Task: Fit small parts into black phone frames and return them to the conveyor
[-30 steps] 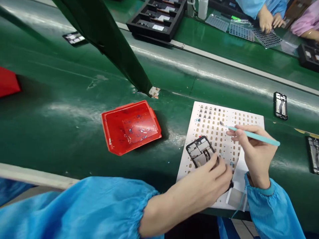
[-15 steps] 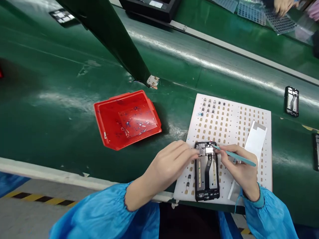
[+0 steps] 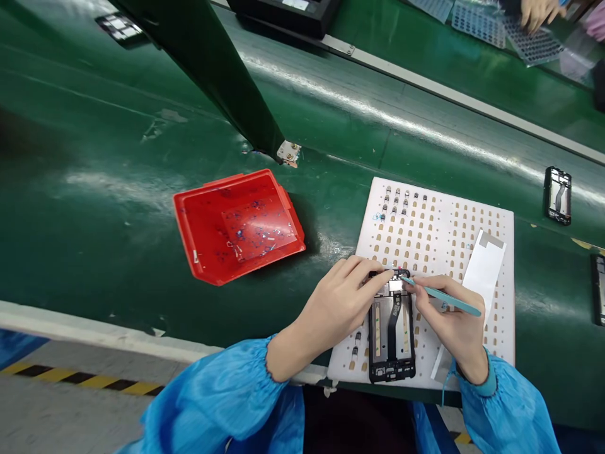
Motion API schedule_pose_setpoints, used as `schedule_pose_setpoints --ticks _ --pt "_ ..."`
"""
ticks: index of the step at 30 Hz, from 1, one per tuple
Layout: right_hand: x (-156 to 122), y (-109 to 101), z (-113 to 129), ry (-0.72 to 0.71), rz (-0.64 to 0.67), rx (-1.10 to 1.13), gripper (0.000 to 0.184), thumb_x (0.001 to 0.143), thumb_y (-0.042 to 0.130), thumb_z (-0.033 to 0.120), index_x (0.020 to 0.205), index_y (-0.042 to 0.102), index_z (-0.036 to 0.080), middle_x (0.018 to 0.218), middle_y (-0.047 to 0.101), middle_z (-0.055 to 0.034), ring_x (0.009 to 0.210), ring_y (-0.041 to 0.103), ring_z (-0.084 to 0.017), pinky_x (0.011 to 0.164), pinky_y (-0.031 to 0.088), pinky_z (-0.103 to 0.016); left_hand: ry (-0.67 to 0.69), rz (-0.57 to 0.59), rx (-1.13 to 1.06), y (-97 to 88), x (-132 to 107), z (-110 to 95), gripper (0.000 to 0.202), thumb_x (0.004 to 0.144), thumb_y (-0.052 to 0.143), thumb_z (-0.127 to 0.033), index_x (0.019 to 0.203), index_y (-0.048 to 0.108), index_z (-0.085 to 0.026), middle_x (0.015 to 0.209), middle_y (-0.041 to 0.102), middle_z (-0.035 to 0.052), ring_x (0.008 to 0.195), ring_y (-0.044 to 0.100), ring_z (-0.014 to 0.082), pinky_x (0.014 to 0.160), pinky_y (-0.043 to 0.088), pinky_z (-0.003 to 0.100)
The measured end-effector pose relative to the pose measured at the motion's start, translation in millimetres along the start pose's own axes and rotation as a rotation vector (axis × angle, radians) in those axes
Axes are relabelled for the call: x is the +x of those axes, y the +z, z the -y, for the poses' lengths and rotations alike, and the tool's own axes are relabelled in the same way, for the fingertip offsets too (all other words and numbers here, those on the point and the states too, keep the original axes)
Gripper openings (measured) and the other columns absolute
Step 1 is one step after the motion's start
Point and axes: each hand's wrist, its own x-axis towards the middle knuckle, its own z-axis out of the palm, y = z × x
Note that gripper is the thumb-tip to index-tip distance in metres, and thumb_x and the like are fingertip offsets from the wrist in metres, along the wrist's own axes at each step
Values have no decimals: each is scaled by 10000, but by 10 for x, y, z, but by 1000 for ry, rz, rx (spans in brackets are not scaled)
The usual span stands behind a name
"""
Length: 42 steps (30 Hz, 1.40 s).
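Note:
A phone, its back off and inner parts showing, lies on a white board with rows of small slots. The thumb and bent fingers of my left hand are closed about its upper left edge, covering that corner. My right hand grips teal tweezers like a pen. Their tip points at the phone's top, close to my left thumb; whether it touches a part is too small to tell. A dark flat cable runs down the phone's middle. Under my right hand lies a white strip with a grey end.
Left of the board stands a red bin holding small scraps. A dark green post slants down behind it. Another opened phone lies at the right. Across the bench, a person's hand is beside plastic trays.
My left hand has moved up and right onto the phone's top edge, covering the upper left part that showed before. My right hand keeps the tweezers at nearly the same spot.

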Motion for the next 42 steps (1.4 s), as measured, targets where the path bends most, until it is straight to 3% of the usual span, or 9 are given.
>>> schedule_pose_setpoints --ticks 8,14,27,34,42 --pt "-3 -5 10 17 8 11 88 992 729 220 1018 805 257 994 845 -45 913 830 -278 785 721 -402 106 66 183 22 -1 -49 345 1020 542 -57 1330 669 -137 1185 728 136 1063 689 284 850 591 413" --pt "8 -35 11 11 -18 19 105 976 743 198 1033 812 254 981 843 -35 885 826 -251 776 707 -368 94 90 269 1 5 -153 347 1028 522 -58 1346 650 -108 1183 731 147 1054 706 289 818 592 403" --pt "-19 -7 -28 77 -24 91 92 984 754 221 1044 813 257 979 845 -39 913 832 -266 802 706 -380 77 45 250 20 -1 -159 336 1018 502 -65 1313 662 -57 1158 729 153 1027 688 298 795 581 414" --pt "-26 5 -44 99 -25 143 71 984 774 249 1039 819 244 961 846 -49 910 836 -275 794 720 -387 40 26 178 17 -26 -143 337 994 497 -47 1273 685 -58 1172 731 151 1060 683 292 847 599 420" --pt "-33 16 -93 198 -32 225 74 980 815 324 1005 824 255 944 846 -54 894 844 -278 785 728 -362 32 22 174 28 -33 -124 350 971 504 -32 1249 710 -83 1167 742 140 1039 684 284 811 592 414"
